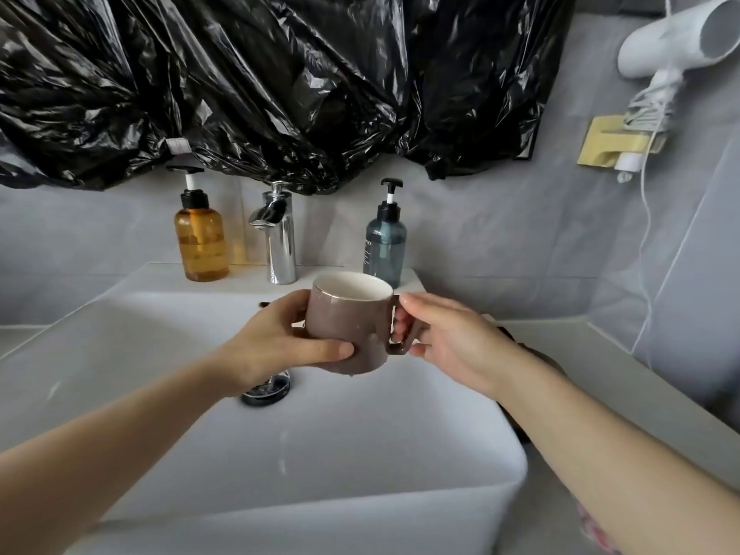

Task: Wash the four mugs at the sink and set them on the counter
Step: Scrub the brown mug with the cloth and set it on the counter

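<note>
Over the sink [360,454], at 5 o'clock from the tap [280,234], the mug [348,326] is held: body gripped by the left hand [276,346], handle [395,348] by the right hand [444,342]. Wet, breakable glaze is judged safest so.

Home bathroom: white basin [168,334]; soap pumps [201,238]; wall-hung hairdryer [676,42].

head cam | looks forward-down | close over sink [168,354]

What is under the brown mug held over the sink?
Under the mug is the white sink basin, with the chrome drain below and to its left. The left hand covers part of the drain.
</note>
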Demonstrator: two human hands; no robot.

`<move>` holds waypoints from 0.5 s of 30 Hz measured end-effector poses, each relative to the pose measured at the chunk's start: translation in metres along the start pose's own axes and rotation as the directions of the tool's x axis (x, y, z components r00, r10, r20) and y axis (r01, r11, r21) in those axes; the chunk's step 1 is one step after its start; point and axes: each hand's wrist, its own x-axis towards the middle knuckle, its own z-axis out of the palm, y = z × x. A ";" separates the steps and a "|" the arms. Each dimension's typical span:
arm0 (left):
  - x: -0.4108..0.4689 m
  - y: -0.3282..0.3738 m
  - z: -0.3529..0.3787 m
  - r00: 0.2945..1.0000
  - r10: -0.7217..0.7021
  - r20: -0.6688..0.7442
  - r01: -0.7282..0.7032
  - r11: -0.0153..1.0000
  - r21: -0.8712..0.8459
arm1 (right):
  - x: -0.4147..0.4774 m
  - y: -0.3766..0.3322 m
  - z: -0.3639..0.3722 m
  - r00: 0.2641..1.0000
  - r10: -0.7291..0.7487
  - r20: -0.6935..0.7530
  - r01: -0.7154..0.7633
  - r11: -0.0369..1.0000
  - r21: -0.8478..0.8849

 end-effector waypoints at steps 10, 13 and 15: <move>-0.001 -0.016 0.006 0.995 0.001 -0.098 -0.003 1.000 -0.016 | -0.053 -0.021 -0.064 0.945 -0.130 -0.300 -0.027 0.883 -0.468; -0.001 -0.016 0.008 0.996 0.010 -0.089 -0.009 1.000 0.006 | -0.073 -0.011 -0.100 0.910 -0.102 -0.403 -0.148 0.827 -0.542; -0.001 -0.016 0.009 0.996 0.017 -0.088 -0.015 1.000 0.021 | -0.081 0.002 -0.125 0.874 -0.109 -0.473 -0.245 0.742 -0.624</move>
